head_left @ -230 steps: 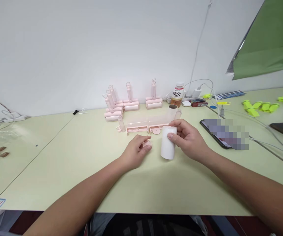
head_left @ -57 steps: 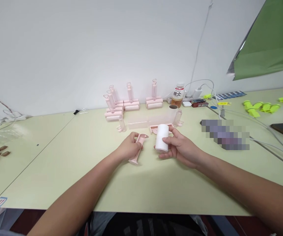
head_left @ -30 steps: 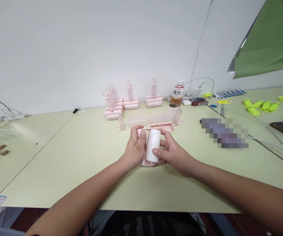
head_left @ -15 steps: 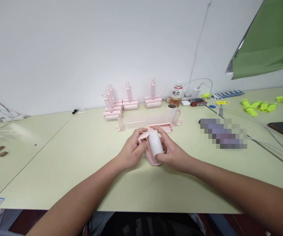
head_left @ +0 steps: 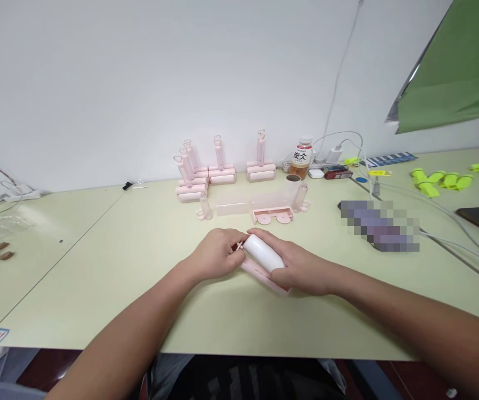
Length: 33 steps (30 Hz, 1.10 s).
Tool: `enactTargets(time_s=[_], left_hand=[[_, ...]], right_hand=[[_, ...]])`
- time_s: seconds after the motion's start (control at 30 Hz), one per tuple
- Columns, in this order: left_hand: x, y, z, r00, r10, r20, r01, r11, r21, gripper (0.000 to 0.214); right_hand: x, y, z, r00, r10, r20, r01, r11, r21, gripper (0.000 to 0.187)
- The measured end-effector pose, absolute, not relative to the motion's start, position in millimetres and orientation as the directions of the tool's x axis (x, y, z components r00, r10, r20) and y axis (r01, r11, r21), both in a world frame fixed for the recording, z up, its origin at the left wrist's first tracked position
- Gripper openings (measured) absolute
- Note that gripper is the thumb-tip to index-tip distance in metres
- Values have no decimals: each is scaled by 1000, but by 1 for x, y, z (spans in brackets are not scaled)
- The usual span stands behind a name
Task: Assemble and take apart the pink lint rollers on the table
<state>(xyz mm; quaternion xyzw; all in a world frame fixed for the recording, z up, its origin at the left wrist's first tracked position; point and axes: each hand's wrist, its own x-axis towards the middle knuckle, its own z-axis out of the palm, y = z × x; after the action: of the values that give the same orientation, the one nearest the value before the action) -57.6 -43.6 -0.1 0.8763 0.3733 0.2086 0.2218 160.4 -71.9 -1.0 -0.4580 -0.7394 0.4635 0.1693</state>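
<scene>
My right hand (head_left: pixel 300 264) is wrapped round a white lint roller refill roll (head_left: pixel 262 251), tilted with its far end toward my left hand. Under and along the roll lies a pink lint roller case (head_left: pixel 264 278), partly hidden by the roll and my fingers. My left hand (head_left: pixel 218 253) pinches the case's left end, where a small pale edge shows between thumb and fingers. Just beyond my hands, another open pink case (head_left: pixel 273 215) rests on the table with two round end flaps folded out toward me.
Several pink lint rollers with upright handles (head_left: pixel 261 153) stand by the wall. Loose handles (head_left: pixel 205 206), a clear strip (head_left: pixel 233 205) and a cardboard-cored roll (head_left: pixel 293 186) sit nearer. A drink bottle (head_left: pixel 302 157), cables and a blurred object (head_left: pixel 377 226) are to the right.
The roll and the pink case have turned from nearly upright to slanting down to the right. My left hand has shifted slightly left, uncovering the open case behind.
</scene>
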Motion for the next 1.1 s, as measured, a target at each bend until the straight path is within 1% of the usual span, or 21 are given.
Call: enactTargets(time_s=[0.17,0.27,0.4,0.47,0.57,0.63,0.7,0.77,0.87,0.93,1.0,1.1], left_hand=[[-57,-44,-1,638,752,166,541,-591,599,18],[-59,-44,-1,623,776,101,542,-521,659,13],[-59,-45,0,601,799,25,531,-422,735,9],[-59,-45,-1,583,813,2,509,-367,778,12],[-59,-43,-3,569,819,-69,446,-237,863,19],[-60,-41,-5,593,793,-137,390,-134,911,25],[-61,-39,-7,638,751,-170,325,-62,944,30],[-62,-38,-7,684,713,-155,253,-33,967,34],[-58,-42,-8,719,692,-64,148,-62,987,49],[-53,-48,-9,688,724,47,106,-165,981,60],[-47,-54,-12,621,773,134,153,-287,946,62],[-42,-60,-15,541,827,151,319,-368,873,55]], right_hand=[[162,-71,5,-563,803,-195,511,153,-846,92],[164,-71,8,-606,774,-182,493,187,-849,87],[166,-71,8,-647,729,-221,502,190,-844,80],[168,-70,7,-662,714,-227,489,181,-854,78],[170,-67,4,-679,707,-199,434,168,-885,81],[171,-66,1,-678,706,-202,403,127,-906,84],[171,-66,-3,-677,712,-187,371,111,-922,83],[171,-65,-5,-679,726,-104,322,168,-932,78],[172,-64,-7,-666,744,56,259,301,-918,74],[171,-64,-7,-655,747,114,239,348,-906,74],[171,-65,-5,-665,736,128,231,366,-901,72],[170,-68,-2,-705,701,106,241,377,-894,68]])
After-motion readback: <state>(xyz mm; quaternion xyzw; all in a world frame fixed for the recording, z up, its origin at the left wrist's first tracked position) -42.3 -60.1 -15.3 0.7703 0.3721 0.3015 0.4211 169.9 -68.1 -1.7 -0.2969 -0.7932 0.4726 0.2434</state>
